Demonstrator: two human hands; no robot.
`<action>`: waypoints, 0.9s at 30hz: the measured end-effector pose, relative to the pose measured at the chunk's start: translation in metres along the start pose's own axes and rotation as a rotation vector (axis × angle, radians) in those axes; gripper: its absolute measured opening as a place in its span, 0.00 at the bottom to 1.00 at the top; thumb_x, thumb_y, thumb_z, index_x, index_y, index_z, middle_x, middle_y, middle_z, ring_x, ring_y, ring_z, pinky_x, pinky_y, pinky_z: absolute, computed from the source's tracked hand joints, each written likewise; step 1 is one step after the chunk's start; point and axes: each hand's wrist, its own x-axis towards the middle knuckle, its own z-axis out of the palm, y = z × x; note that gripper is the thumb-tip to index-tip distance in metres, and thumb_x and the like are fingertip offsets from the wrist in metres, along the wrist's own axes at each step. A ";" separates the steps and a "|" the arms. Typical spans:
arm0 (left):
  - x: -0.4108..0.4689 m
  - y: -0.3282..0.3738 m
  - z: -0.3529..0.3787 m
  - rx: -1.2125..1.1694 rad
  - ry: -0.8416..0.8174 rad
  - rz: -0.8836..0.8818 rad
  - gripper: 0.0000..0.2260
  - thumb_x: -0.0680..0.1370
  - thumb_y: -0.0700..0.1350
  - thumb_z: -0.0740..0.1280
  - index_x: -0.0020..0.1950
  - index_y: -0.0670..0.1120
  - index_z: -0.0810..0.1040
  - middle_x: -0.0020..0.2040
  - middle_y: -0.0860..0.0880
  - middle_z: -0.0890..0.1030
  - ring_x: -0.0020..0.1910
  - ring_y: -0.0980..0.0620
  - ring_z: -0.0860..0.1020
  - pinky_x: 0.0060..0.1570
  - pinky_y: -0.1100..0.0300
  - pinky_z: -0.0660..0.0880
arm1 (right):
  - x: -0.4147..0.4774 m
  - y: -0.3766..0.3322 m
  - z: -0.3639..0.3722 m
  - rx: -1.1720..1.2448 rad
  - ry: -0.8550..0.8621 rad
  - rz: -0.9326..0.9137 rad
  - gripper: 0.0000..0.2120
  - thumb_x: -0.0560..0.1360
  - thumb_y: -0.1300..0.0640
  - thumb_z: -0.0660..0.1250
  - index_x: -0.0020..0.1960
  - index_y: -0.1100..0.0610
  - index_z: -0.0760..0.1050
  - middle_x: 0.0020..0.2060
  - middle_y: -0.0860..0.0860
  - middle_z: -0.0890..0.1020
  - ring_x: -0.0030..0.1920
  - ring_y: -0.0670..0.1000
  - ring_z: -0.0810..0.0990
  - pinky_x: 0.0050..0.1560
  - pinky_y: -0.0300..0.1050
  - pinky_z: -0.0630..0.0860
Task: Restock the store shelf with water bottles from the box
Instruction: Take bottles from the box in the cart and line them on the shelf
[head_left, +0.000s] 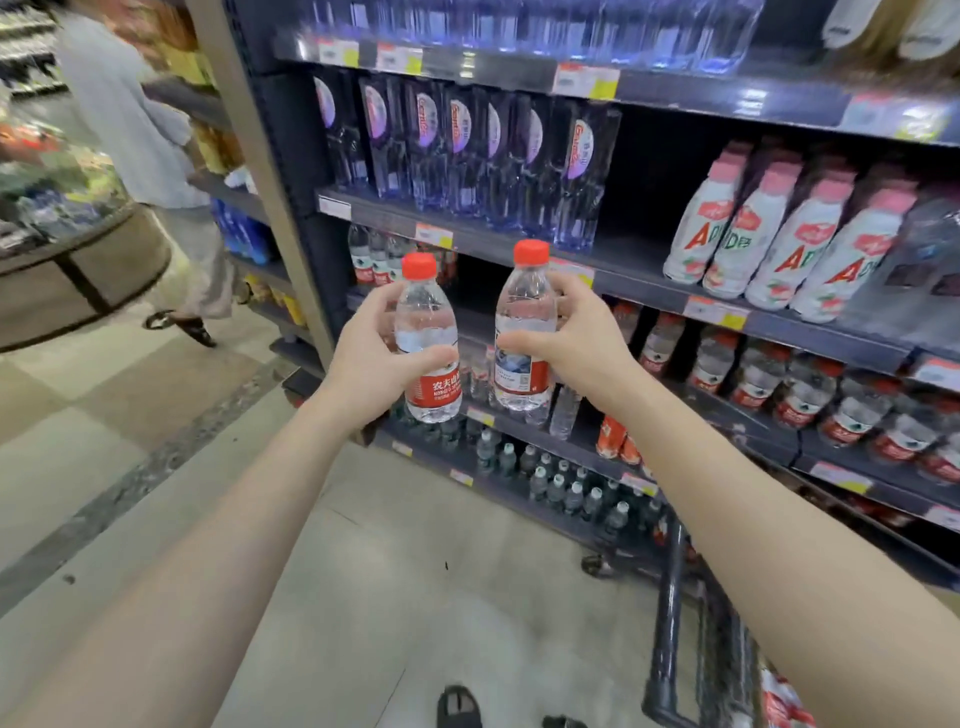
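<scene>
The left bottle (423, 317) in the left hand (363, 358) is just left of the right bottle (524, 312) in the right hand (576, 338) — both before the shelf (649, 291), cart (670, 623) below right.

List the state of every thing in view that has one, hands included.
left hand: grips the left bottle round its middle.
left bottle: upright, red cap on, held off the shelf.
right hand: grips the right bottle.
right bottle: upright, red cap on, held slightly higher.
tall clear bottles: upright in a row.
white bottles: upright, capped, in a row.
red-labelled shelf bottles: upright, in rows.
</scene>
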 end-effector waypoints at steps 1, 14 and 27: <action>0.005 -0.008 -0.002 -0.015 -0.008 -0.012 0.38 0.68 0.49 0.83 0.75 0.56 0.71 0.62 0.53 0.84 0.58 0.54 0.84 0.61 0.46 0.81 | 0.008 0.000 0.006 -0.003 0.006 0.003 0.37 0.62 0.47 0.82 0.67 0.44 0.73 0.55 0.45 0.83 0.53 0.46 0.84 0.55 0.55 0.83; 0.210 -0.098 -0.051 0.063 -0.189 0.054 0.33 0.72 0.46 0.82 0.73 0.57 0.72 0.64 0.58 0.82 0.61 0.59 0.82 0.63 0.53 0.80 | 0.193 0.042 0.090 -0.034 0.124 0.047 0.34 0.63 0.48 0.82 0.66 0.41 0.73 0.56 0.42 0.83 0.57 0.47 0.82 0.60 0.58 0.80; 0.319 -0.207 -0.051 0.003 -0.440 0.040 0.31 0.72 0.44 0.80 0.70 0.59 0.72 0.62 0.59 0.82 0.62 0.58 0.81 0.64 0.50 0.78 | 0.246 0.098 0.174 -0.059 0.292 0.218 0.32 0.67 0.59 0.82 0.65 0.40 0.73 0.52 0.39 0.83 0.49 0.39 0.83 0.54 0.41 0.81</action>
